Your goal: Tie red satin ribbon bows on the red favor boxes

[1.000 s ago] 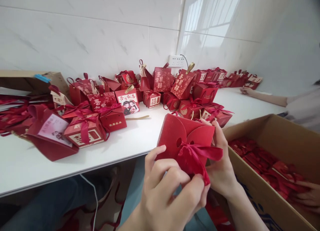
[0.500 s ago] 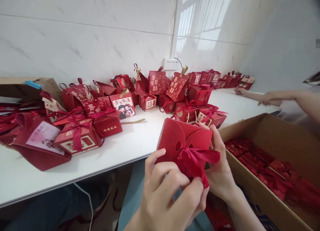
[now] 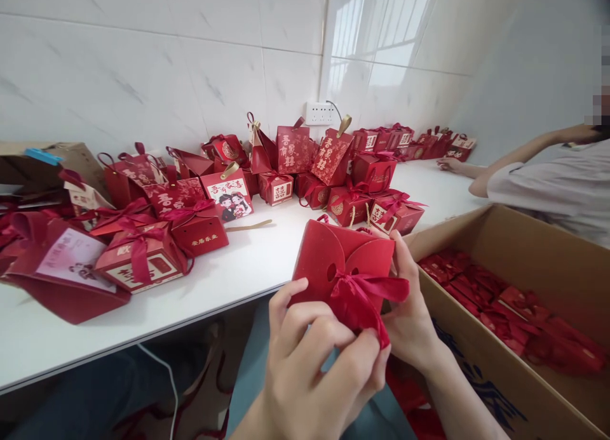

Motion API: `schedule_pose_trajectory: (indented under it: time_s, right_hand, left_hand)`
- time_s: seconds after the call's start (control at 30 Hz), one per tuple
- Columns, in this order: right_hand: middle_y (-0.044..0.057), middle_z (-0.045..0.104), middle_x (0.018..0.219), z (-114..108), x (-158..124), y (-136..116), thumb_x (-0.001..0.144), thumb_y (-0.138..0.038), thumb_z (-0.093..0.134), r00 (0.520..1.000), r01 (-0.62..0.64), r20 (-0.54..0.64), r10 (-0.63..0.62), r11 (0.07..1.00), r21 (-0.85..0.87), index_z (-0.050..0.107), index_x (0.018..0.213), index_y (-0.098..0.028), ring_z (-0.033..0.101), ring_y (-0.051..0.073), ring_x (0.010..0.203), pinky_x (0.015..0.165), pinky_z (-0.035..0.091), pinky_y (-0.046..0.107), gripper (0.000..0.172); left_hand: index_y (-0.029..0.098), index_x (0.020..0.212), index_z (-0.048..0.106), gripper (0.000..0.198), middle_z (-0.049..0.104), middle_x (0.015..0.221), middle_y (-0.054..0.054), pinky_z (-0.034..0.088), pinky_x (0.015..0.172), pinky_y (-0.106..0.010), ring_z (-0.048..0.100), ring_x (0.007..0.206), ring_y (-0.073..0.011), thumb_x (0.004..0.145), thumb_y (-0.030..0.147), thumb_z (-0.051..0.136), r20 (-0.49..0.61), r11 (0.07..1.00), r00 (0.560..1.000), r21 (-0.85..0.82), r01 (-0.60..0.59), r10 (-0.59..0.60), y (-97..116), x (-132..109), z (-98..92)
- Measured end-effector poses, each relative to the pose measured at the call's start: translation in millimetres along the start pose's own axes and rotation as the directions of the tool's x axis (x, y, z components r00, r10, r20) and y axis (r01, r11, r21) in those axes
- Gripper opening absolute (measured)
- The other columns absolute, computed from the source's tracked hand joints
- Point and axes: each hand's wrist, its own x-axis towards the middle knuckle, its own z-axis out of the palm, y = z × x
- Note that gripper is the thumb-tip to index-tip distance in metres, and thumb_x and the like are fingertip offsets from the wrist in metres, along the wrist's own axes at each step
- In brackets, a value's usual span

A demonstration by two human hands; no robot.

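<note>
Red gift box (image 3: pixel 340 262) held above the near tabletop (image 3: pixel 229 281) edge, curved flaps closed, red ribbon (image 3: pixel 365 297) threaded through the front holes. Left hand (image 3: pixel 314 370): grip pinched narrow on a ribbon end below the box. Right hand (image 3: pixel 412 319): grip closed on the box's right side, thumb on the flap. Finished red boxes (image 3: pixel 281 167) crowd the tabletop behind. Cardboard carton (image 3: pixel 534 262) of flat red blanks at right. Another person's arm (image 3: pixel 476 170) rests on the far tabletop.
</note>
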Motion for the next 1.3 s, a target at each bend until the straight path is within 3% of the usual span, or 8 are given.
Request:
schedule_pose_trajectory:
  time_s: [0.53, 1.3]
  right_hand:
    - [0.007, 0.031, 0.147, -13.5, -9.5, -8.4, 0.07, -0.027, 0.076, 0.996, -0.047, -0.073, 0.045, 0.999, -0.027, 0.015, 0.144, -0.038, 0.036, 0.029, 0.132, 0.102, 0.044, 0.047, 0.097]
    - [0.005, 0.027, 0.148, -37.8, -25.1, -15.9, 0.071, -0.018, 0.075, 0.991, -0.005, -0.131, 0.004, 1.0, -0.005, 0.015, 0.143, -0.04, 0.035, 0.027, 0.133, 0.103, 0.043, 0.047, 0.096]
  left_hand:
    - [0.019, 0.074, 0.064, 0.009, 0.054, 0.056, 0.005, 0.047, 0.089, -0.041, 0.054, 0.061, -0.0099, 0.072, 0.01, 0.065, 0.002, 0.997, 1.0, -0.076, -0.028, 0.028, 11.9, 3.9, 4.8]
    - [0.02, 0.073, 0.062, 0.011, 0.054, 0.051, 0.006, 0.047, 0.087, -0.039, 0.051, 0.057, -0.0094, 0.073, 0.009, 0.062, 0.014, 0.99, 0.996, -0.111, -0.085, 0.087, 34.8, 8.9, 10.3]
